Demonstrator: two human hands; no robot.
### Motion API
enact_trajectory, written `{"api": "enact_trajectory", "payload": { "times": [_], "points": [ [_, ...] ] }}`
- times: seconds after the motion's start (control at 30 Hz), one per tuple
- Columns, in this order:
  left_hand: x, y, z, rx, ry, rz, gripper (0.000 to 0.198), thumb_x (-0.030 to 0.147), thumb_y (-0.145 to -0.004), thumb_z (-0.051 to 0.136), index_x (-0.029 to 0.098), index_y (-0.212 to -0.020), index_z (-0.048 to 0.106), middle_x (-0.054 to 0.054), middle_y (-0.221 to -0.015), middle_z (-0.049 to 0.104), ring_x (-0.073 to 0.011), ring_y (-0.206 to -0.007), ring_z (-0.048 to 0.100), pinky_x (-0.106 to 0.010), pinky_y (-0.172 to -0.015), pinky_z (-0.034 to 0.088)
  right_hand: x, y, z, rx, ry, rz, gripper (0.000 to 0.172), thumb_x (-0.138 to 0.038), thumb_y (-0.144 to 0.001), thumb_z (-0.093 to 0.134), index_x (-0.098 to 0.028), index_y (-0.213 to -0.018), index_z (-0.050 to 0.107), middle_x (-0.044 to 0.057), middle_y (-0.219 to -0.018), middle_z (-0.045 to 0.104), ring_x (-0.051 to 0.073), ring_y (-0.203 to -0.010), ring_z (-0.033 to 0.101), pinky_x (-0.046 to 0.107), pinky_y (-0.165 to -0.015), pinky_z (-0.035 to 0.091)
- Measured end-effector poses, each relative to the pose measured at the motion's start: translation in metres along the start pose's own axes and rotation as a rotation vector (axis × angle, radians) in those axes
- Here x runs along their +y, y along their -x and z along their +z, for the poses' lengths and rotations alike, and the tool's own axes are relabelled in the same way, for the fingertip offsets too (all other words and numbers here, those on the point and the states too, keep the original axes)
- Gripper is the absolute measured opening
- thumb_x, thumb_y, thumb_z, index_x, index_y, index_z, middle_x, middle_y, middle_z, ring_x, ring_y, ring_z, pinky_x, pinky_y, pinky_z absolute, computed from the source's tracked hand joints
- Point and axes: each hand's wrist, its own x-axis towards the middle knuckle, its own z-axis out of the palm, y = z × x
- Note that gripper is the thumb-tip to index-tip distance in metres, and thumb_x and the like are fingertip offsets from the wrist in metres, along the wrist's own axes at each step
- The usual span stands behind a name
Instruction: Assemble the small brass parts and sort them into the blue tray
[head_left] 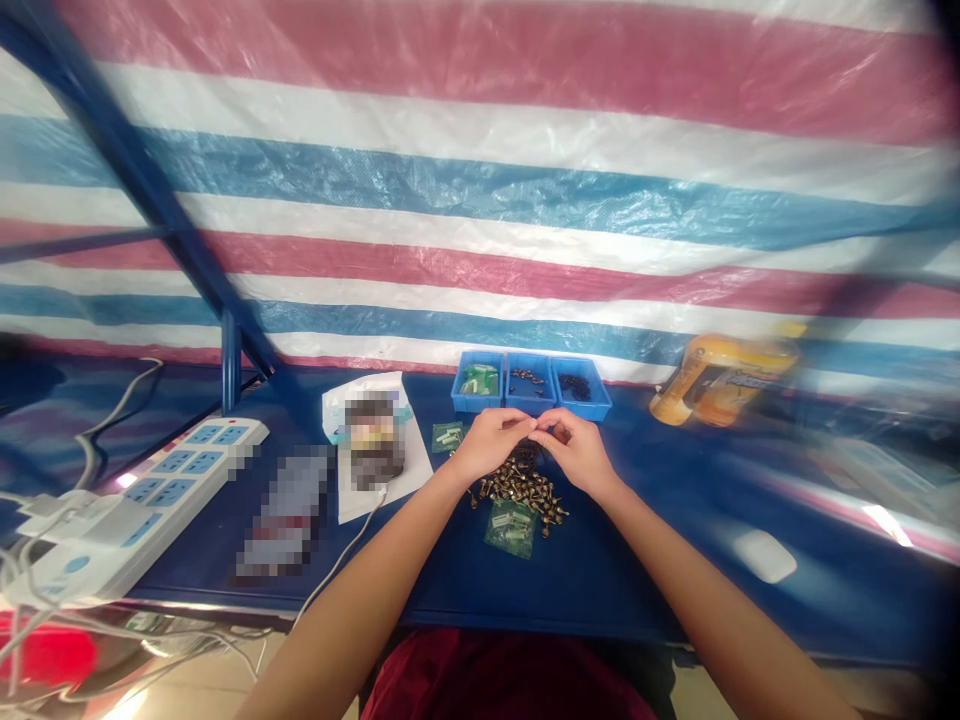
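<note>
My left hand (pixel 493 441) and my right hand (pixel 577 450) meet at the fingertips above a pile of small brass-coloured screw-like parts (pixel 517 488). Both are pinched; whatever sits between the fingers is too small to make out. Some darker small pieces lie just under the fingertips. A green-backed clear packet (pixel 511 530) with pale pieces inside lies at the near side of the pile. Another such packet (pixel 448 437) is left of my left hand. Behind the hands stand three joined blue bins (pixel 477 404), holding green packets, brass parts and black parts from left to right.
A white power strip (pixel 180 480) with tangled cables lies at left. Beside it are a blurred-out object (pixel 289 510) and a white sheet (pixel 349 505) with a cable-connected item. On the right are an orange bottle (pixel 720 380) and a white mouse (pixel 765 556). Striped sheeting hangs behind.
</note>
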Motion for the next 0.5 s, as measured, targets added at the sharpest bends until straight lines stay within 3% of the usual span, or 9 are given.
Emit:
{"api": "enact_trajectory", "payload": {
  "times": [0.13, 0.23, 0.37, 0.5],
  "points": [
    [-0.0012, -0.0006, -0.0042, -0.112, 0.272, -0.178, 0.03, 0.044, -0.082, 0.067, 0.017, -0.095, 0.074, -0.002, -0.076, 0.065, -0.0116, -0.067, 0.055, -0.022, -0.058, 0.038, -0.0052, 0.0038, -0.0024, 0.036, 0.043, -0.031, 0.026, -0.049, -0.081, 0.071, -0.023, -0.086, 0.07, -0.001, -0.065, 0.06, 0.012, -0.052, 0.04, 0.028, -0.055, 0.037],
    [-0.002, -0.0014, -0.0051, -0.111, 0.377, -0.229, 0.03, 0.042, -0.078, 0.072, 0.016, -0.093, 0.072, -0.001, -0.074, 0.063, -0.0093, -0.064, 0.052, -0.02, -0.057, 0.037, -0.0067, 0.0041, -0.003, 0.05, -0.007, -0.023, 0.029, -0.051, -0.08, 0.072, -0.023, -0.086, 0.071, -0.002, -0.06, 0.054, 0.013, -0.052, 0.04, 0.028, -0.055, 0.036],
    [-0.0019, -0.0044, -0.0028, 0.03, 0.362, -0.138, 0.029, 0.039, -0.076, 0.075, 0.015, -0.091, 0.072, -0.004, -0.082, 0.069, -0.0113, -0.071, 0.059, -0.024, -0.066, 0.045, -0.0041, 0.0003, -0.0044, 0.065, -0.103, 0.054, 0.035, -0.056, -0.086, 0.062, -0.021, -0.089, 0.067, 0.002, -0.072, 0.061, 0.016, -0.06, 0.05, 0.029, -0.058, 0.04],
    [-0.0005, -0.0052, -0.0002, 0.053, 0.32, -0.026, 0.024, 0.035, -0.075, 0.076, 0.014, -0.086, 0.072, -0.007, -0.089, 0.073, -0.0162, -0.08, 0.066, -0.029, -0.078, 0.05, 0.0, -0.0039, -0.0036, -0.096, -0.229, 0.165, 0.045, -0.061, -0.093, 0.047, -0.021, -0.077, 0.059, 0.001, -0.071, 0.059, 0.014, -0.06, 0.049, 0.027, -0.058, 0.04]
  ]
}}
